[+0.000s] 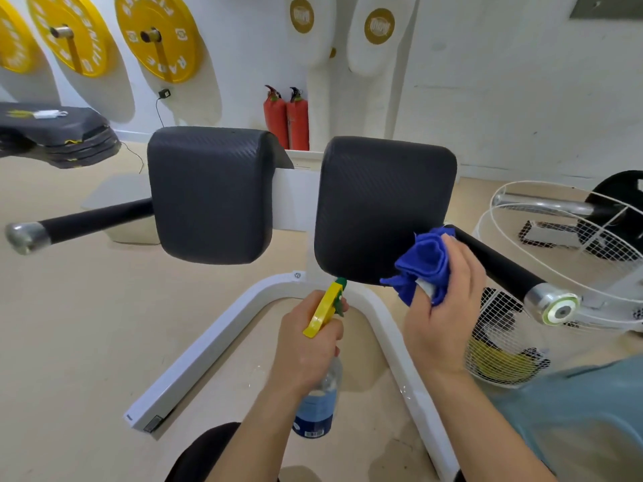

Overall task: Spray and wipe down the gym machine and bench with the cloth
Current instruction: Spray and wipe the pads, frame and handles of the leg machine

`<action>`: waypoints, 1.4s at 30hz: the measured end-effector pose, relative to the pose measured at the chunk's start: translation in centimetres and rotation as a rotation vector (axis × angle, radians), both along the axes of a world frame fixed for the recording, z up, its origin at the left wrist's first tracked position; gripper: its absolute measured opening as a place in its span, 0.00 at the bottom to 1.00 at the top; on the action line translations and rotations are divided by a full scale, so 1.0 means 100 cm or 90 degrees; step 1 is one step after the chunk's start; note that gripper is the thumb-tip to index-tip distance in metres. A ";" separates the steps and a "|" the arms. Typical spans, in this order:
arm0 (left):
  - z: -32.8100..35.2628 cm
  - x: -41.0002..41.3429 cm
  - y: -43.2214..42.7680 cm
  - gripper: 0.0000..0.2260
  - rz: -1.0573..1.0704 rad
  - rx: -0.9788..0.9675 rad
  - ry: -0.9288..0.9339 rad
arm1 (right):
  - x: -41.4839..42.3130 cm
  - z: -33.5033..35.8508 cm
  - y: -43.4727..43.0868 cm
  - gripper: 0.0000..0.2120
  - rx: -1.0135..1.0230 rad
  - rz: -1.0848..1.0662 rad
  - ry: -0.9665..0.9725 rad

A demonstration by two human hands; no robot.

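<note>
Two black padded cushions, the left pad and the right pad, sit on a white machine frame. My left hand grips a spray bottle with a yellow trigger head, its nozzle pointing up at the underside of the right pad. My right hand holds a bunched blue cloth against the right pad's lower right corner, where the black right handle bar begins.
A black left handle bar with a chrome end sticks out left. A white wire fan cage stands at right. Two red fire extinguishers stand by the back wall. Yellow weight plates hang on the wall. Stacked black mats lie at left.
</note>
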State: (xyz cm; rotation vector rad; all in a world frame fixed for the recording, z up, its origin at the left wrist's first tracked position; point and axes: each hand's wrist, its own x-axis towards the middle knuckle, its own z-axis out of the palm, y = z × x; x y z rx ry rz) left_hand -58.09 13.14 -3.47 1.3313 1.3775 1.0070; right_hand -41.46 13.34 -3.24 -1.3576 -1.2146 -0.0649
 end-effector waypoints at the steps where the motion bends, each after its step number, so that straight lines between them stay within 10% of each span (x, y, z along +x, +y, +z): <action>1: -0.001 0.000 -0.001 0.14 -0.004 0.004 0.001 | -0.001 0.003 0.003 0.25 0.013 0.003 -0.003; 8: -0.014 -0.010 -0.003 0.06 -0.014 0.011 0.015 | -0.005 0.031 0.032 0.24 0.086 0.030 -0.096; 15: -0.015 -0.026 -0.002 0.14 0.031 0.021 -0.065 | -0.028 -0.029 0.065 0.28 -0.075 0.056 -0.699; 23: -0.025 -0.039 0.007 0.15 0.093 0.022 -0.037 | -0.047 -0.030 0.088 0.21 0.001 0.100 -0.944; 37: -0.035 -0.006 0.016 0.19 0.057 0.007 -0.021 | 0.071 -0.064 0.046 0.06 0.188 -0.030 -0.758; 42: -0.037 0.005 0.020 0.17 0.051 0.008 -0.012 | 0.048 -0.068 0.019 0.13 -0.059 -0.038 -0.301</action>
